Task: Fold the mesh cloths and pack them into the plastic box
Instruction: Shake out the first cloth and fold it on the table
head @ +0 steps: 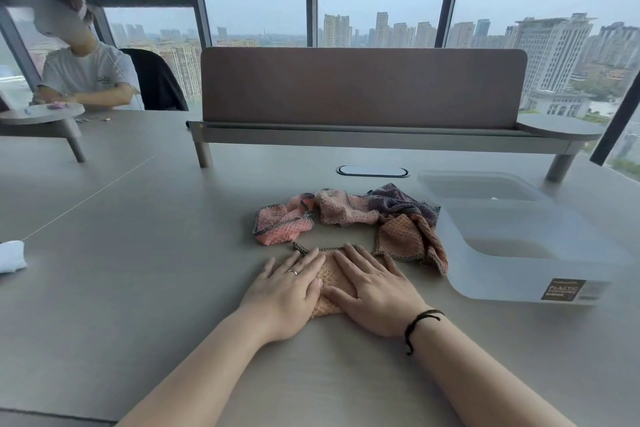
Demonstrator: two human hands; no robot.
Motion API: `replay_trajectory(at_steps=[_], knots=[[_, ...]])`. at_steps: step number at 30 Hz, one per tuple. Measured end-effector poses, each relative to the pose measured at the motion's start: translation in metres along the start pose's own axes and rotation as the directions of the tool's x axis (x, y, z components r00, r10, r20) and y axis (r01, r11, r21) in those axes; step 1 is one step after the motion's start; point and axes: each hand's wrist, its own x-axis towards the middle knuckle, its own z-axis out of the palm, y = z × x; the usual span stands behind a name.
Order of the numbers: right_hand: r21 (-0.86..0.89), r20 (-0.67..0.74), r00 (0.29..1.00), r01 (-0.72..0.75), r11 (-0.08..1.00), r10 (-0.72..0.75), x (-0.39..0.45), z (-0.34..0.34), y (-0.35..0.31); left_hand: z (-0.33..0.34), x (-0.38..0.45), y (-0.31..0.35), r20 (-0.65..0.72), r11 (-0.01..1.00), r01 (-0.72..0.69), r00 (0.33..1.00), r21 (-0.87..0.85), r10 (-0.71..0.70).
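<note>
Hands lie flat, side by side, on one orange mesh cloth point(330, 282) at the near middle of the grey counter point(138, 253). The left hand point(291, 291) and the right hand point(374, 295) both have straight fingers pressing down on the fabric, gripping nothing; the cloth looks doubled over, though how many folds it has cannot be told. Just beyond the hands, a loose heap of unfolded cloths point(349, 215) spreads across the counter: pink ones to the left, a purplish one at the far right, an orange one nearer. Right of the heap, touching it or nearly so, stands the clear plastic box point(519, 250), open, with nothing visibly inside; its lid point(478, 185) seems to sit behind it. Judging by this, the work is at an early stage: one cloth is being flattened, none packed, several left to fold.
</note>
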Motion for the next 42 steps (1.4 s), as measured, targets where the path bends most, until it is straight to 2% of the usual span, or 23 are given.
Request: replay_trajectory(at_steps=[4,7,11,14,18,21,26,30,34,36,39,42], knots=[[-0.018,0.042,0.998,-0.035,0.999,0.036,-0.009,-0.005,0.011,0.002,0.001,-0.003,-0.024,1.0,-0.012,1.0,-0.018,0.012],[-0.011,0.049,0.997,-0.064,0.998,0.064,-0.015,-0.006,0.014,0.003,-0.003,-0.005,-0.182,0.993,-0.054,0.983,-0.1,0.035],[-0.009,0.02,0.998,-0.066,0.998,0.066,-0.018,-0.005,0.014,0.004,-0.008,-0.008,-0.392,0.913,-0.286,0.906,-0.293,0.158],[0.01,0.013,0.997,-0.081,0.997,0.081,-0.02,-0.005,0.015,0.004,-0.01,-0.006,-0.368,0.859,-0.407,0.885,-0.31,0.287],[0.027,-0.001,0.996,-0.091,0.995,0.091,-0.019,-0.005,0.016,0.002,-0.01,-0.002,-0.337,0.865,-0.424,0.883,-0.269,0.327],[0.06,-0.068,0.996,-0.047,0.997,0.051,-0.021,-0.006,0.016,0.002,-0.011,-0.001,-0.306,0.873,-0.405,0.897,-0.273,0.32],[0.117,-0.26,0.95,0.21,0.971,-0.175,-0.029,-0.005,0.024,0.002,-0.01,-0.001,-0.333,0.87,-0.379,0.903,-0.316,0.272],[0.125,-0.399,0.898,0.251,0.96,-0.183,-0.025,-0.001,0.024,0.001,-0.011,-0.002,-0.379,0.847,-0.329,0.91,-0.417,0.167],[0.214,-0.415,0.904,0.209,0.954,-0.105,-0.024,0.0,0.028,-0.002,-0.013,-0.001,-0.359,0.868,-0.318,0.916,-0.381,0.178],[0.29,-0.394,0.918,0.158,0.944,-0.033,-0.022,-0.001,0.03,-0.001,-0.011,0.0,-0.421,0.881,-0.327,0.891,-0.341,0.168],[0.406,-0.364,0.93,0.103,0.908,0.057,-0.016,-0.004,0.03,-0.004,-0.008,0.0,-0.489,0.876,-0.274,0.871,-0.397,0.051],[0.487,-0.355,0.918,0.022,0.873,0.175,-0.002,-0.012,0.028,-0.009,0.0,0.003,-0.422,0.822,-0.181,0.903,-0.541,-0.078]])
